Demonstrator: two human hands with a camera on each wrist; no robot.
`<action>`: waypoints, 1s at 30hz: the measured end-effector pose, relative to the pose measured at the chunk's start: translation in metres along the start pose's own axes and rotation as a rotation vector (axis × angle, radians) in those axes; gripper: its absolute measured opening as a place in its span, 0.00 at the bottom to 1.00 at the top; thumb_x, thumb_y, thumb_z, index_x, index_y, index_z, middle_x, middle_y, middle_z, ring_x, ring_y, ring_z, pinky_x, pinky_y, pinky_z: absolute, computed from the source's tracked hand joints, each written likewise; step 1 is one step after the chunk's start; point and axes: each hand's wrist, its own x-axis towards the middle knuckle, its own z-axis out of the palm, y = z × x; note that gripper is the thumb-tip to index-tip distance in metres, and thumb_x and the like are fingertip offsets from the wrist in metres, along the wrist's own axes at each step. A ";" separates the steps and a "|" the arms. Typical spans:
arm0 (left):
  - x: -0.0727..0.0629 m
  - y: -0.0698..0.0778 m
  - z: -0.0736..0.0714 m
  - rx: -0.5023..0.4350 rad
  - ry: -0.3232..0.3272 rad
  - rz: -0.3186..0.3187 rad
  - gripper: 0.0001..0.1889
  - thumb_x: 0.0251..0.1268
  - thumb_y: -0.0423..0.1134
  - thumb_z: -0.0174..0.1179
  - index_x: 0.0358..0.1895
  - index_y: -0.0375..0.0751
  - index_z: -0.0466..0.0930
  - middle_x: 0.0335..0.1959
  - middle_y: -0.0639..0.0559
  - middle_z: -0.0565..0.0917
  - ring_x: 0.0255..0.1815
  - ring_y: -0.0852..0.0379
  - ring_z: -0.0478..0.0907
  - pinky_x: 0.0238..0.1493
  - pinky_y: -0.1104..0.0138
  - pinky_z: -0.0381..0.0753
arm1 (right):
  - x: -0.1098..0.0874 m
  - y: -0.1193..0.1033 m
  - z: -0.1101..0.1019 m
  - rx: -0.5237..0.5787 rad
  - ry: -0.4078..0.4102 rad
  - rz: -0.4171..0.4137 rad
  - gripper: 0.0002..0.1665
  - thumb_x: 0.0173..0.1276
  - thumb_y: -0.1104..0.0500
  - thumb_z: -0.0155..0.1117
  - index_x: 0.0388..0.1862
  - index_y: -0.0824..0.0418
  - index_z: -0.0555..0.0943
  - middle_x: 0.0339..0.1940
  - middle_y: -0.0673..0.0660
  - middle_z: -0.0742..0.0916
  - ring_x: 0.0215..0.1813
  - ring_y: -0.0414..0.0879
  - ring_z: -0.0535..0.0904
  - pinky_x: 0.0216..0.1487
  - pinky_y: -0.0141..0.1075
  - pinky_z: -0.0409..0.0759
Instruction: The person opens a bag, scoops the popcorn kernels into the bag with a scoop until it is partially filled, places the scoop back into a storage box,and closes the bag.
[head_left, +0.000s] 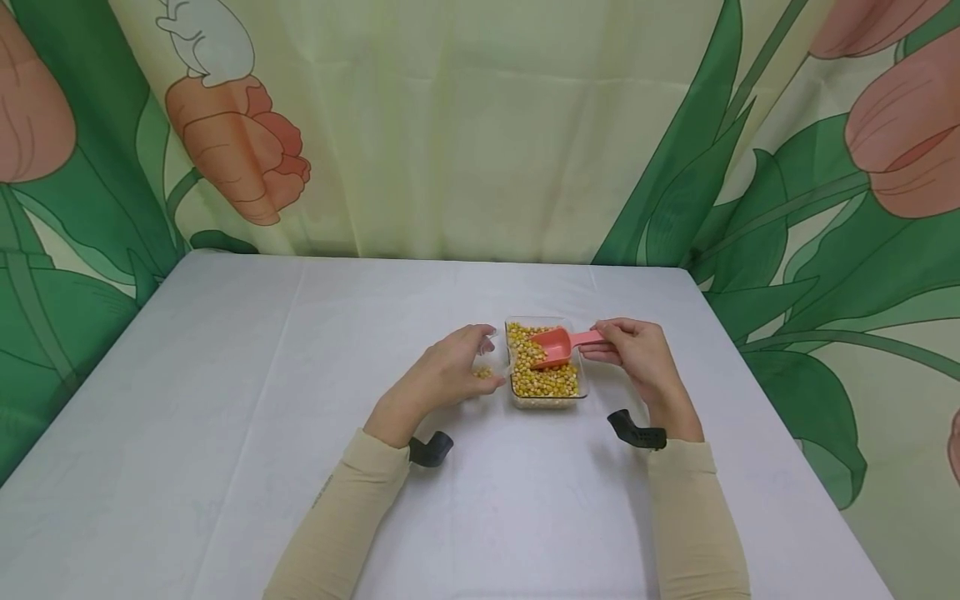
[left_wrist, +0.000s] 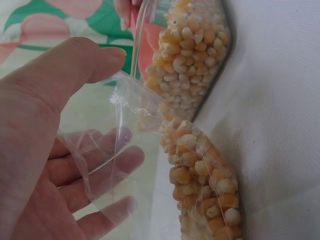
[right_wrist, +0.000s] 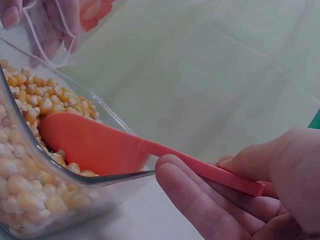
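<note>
Left hand (head_left: pixel 452 364) loosely curved, right hand (head_left: pixel 639 354) pinching, both forearms (head_left: pixel 693 517) reaching forward

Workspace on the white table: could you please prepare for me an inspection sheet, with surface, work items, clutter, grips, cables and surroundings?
Surface: white table, smooth-looking, with faint creases.
Work items: coral scoop with its bowl in the corn kernels of a clear container; clear bag beside the container, also with kernels inside.
Clutter: nothing seen.
Left grip: holds the bag near its upper edge.
Right grip: holds the scoop's handle between thumb and fingers.
Cables: nothing seen.
Surroundings: curtain printed with flowers, leaves and a carrot behind the table; black device at the left wrist, another at the right.
</note>
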 end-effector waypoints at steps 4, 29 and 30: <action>-0.001 0.000 0.000 0.004 0.002 0.004 0.38 0.59 0.51 0.69 0.69 0.41 0.65 0.54 0.52 0.82 0.57 0.55 0.78 0.59 0.58 0.79 | -0.001 0.000 -0.002 0.074 0.003 0.012 0.32 0.75 0.49 0.58 0.67 0.71 0.71 0.43 0.53 0.87 0.40 0.41 0.90 0.48 0.32 0.84; -0.001 -0.002 -0.001 0.004 0.018 0.032 0.37 0.58 0.50 0.70 0.69 0.40 0.66 0.53 0.52 0.82 0.56 0.54 0.79 0.59 0.59 0.79 | 0.000 0.002 -0.010 0.412 -0.091 0.036 0.20 0.73 0.55 0.60 0.56 0.67 0.74 0.38 0.52 0.90 0.38 0.44 0.90 0.47 0.34 0.85; -0.001 -0.002 -0.001 0.005 0.019 0.032 0.38 0.58 0.50 0.70 0.69 0.40 0.66 0.53 0.52 0.82 0.56 0.54 0.79 0.59 0.59 0.79 | 0.000 0.002 -0.010 0.421 -0.094 0.032 0.19 0.73 0.56 0.60 0.56 0.67 0.74 0.38 0.52 0.90 0.38 0.44 0.90 0.47 0.35 0.85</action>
